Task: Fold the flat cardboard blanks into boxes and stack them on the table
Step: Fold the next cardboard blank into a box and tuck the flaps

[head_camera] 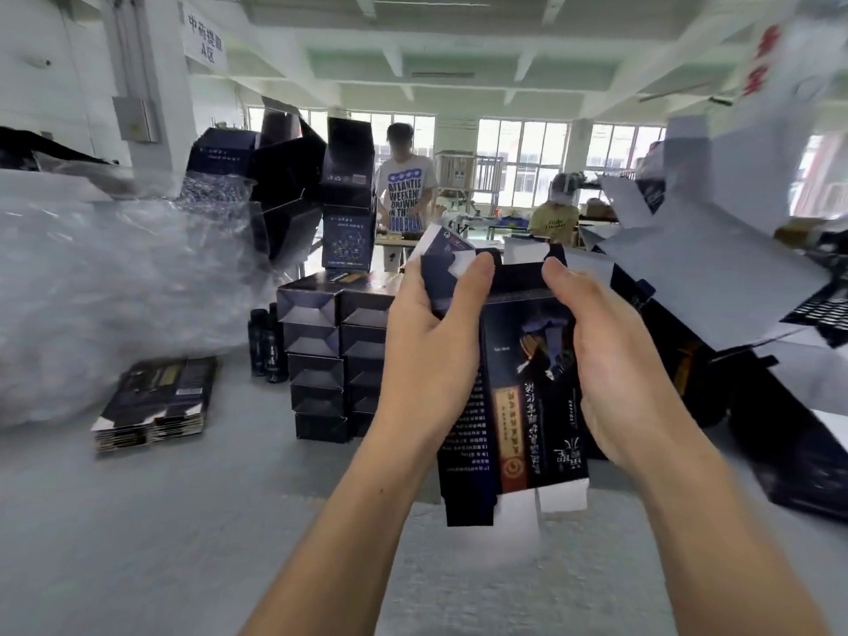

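Note:
I hold a dark blue printed cardboard box (518, 406) upright above the grey table (160, 543), partly formed, its white bottom flaps hanging loose. My left hand (431, 351) grips the box's left side, the thumb pressing a top flap down. My right hand (610, 369) holds the right side, its thumb on the upper edge. A stack of folded dark boxes (330, 355) stands just behind my left hand. A pile of flat blanks (156, 401) lies on the table at the left.
Crumpled clear plastic wrap (101, 286) fills the left side. More dark boxes (346, 204) tower at the back. Loose white-backed blanks (702, 277) pile at the right. Small dark bottles (268, 346) stand by the stack. Two people work at far tables.

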